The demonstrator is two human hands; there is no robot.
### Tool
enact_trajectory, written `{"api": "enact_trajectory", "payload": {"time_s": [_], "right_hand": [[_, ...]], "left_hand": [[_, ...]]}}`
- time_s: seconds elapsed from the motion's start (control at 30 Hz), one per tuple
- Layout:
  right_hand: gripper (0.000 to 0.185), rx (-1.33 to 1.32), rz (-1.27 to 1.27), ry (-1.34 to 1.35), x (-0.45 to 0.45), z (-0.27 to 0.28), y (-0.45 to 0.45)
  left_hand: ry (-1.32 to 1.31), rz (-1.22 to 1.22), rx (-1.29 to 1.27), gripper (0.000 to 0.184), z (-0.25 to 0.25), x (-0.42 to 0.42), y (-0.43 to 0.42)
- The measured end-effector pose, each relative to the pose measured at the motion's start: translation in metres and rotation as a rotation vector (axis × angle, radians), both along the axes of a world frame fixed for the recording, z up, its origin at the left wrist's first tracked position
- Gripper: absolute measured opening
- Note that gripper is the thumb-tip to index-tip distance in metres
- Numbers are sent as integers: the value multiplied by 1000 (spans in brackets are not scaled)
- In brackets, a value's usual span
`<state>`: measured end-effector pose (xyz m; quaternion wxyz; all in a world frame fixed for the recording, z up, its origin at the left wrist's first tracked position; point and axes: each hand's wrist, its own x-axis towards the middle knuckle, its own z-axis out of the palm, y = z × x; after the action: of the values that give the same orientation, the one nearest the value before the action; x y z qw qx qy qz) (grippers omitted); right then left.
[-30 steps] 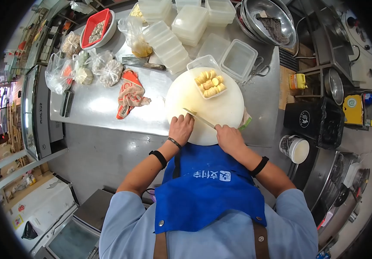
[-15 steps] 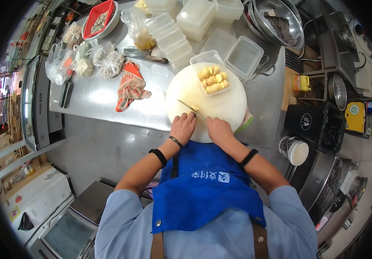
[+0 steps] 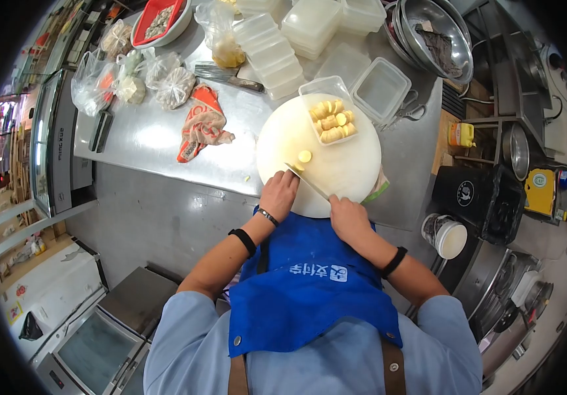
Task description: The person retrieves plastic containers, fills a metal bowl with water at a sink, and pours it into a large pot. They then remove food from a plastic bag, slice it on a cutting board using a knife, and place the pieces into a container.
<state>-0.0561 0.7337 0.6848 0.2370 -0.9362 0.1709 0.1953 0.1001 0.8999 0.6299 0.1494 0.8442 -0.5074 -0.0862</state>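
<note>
A round white cutting board lies on the steel table. My right hand is closed around the handle of a kitchen knife, its blade slanting up and left across the board. My left hand rests on the board's near left edge, its curled fingers beside the blade; what lies under them is hidden. Just beyond the blade is a pale yellow food piece, with a round yellow slice lying flat next to it. Farther back, a clear plastic container holds several short yellow cylinders.
An orange-and-tan cloth lies left of the board. Behind are a cleaver, bagged food, stacked plastic containers and steel bowls. Scissors lie at right. A white bucket stands off the table's right side.
A round yellow slice now lies flat beyond the blade, beside the other piece. My right hand has shifted slightly right and nearer to me with the knife. The whole view has shifted slightly.
</note>
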Motion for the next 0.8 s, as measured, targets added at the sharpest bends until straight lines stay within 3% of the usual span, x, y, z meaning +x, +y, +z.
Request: {"api": "enact_trajectory", "payload": {"time_s": [0.17,0.47,0.67,0.8], "right_hand": [[14,38,-1,-160,53,-55,9],[15,50,43,7,-5,14,-1],[14,22,12,-94,41,-44,23],[15,59,-8,-228,61,-57,17]], "left_hand": [[-12,-56,-57,27,6,-3,2],[5,11,-129,28,-8,0,13],[79,4,-158,26,-4,-4,12],[49,84,-330,26,-7,7,16]]}}
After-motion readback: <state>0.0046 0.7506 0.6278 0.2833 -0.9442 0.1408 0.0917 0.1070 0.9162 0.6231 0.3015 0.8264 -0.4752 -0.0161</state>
